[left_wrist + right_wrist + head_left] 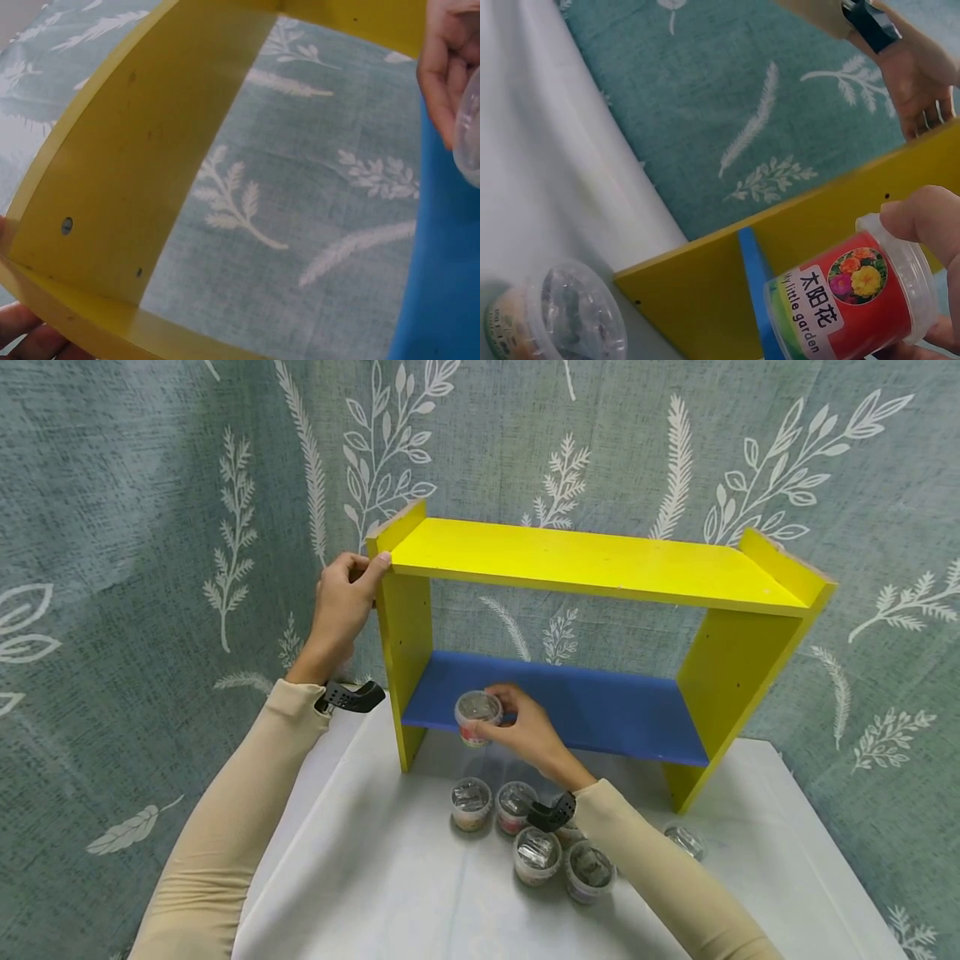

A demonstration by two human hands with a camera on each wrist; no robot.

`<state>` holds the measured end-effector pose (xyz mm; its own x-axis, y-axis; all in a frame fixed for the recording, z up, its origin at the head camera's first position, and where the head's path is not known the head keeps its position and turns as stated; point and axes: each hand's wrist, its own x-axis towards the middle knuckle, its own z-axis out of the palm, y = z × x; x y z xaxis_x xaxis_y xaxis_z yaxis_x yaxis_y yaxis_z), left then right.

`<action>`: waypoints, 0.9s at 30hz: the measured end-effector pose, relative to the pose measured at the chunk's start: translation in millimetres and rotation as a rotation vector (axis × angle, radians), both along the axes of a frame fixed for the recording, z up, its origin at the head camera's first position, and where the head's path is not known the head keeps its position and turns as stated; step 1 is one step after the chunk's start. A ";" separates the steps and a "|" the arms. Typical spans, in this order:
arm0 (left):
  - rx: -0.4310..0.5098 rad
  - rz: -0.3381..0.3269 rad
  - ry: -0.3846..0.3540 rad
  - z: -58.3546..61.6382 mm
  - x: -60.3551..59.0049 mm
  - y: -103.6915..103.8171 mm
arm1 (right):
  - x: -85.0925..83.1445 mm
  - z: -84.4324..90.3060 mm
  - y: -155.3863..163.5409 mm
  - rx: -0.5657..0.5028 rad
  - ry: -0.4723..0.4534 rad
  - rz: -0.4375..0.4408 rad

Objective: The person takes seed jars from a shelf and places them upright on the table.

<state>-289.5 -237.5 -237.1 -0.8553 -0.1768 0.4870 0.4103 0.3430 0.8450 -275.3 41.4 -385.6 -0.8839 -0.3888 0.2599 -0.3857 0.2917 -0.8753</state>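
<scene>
The right hand (528,731) pinches a small clear cup (477,717) upright, just in front of the blue lower shelf (600,706) — the shelf lies straight ahead. The left hand (341,606) grips the yellow rack (600,564) at its top-left corner.

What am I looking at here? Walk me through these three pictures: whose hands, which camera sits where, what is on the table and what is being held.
No machine here: a person works with two bare hands and wears three cameras. The wide picture comes from the head, looking down. The other two come from cameras strapped to each wrist.

The left hand grips the top corner of a yellow shelf unit with a blue lower board. The right hand holds a small clear cup at that board's front edge; the right wrist view shows its red flower label.

On the white table more such cups stand in a cluster before the shelf. A leaf-patterned cloth hangs behind.
</scene>
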 end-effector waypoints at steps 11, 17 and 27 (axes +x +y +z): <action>0.000 0.000 0.004 -0.5 0.0 0.3 | 14.2 -4.7 10.2 -0.022 -0.034 0.021; -0.002 0.011 -0.007 -0.8 1.2 -0.3 | 24.0 -6.8 13.3 -0.006 -0.053 0.026; -0.003 0.006 0.001 -0.5 0.3 0.1 | 33.1 -15.8 20.3 0.010 -0.059 0.024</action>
<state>-289.2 -237.3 -237.6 -0.8535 -0.1806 0.4888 0.4092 0.3484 0.8433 -242.2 61.8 -401.4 -0.8880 -0.4123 0.2036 -0.3403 0.2915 -0.8940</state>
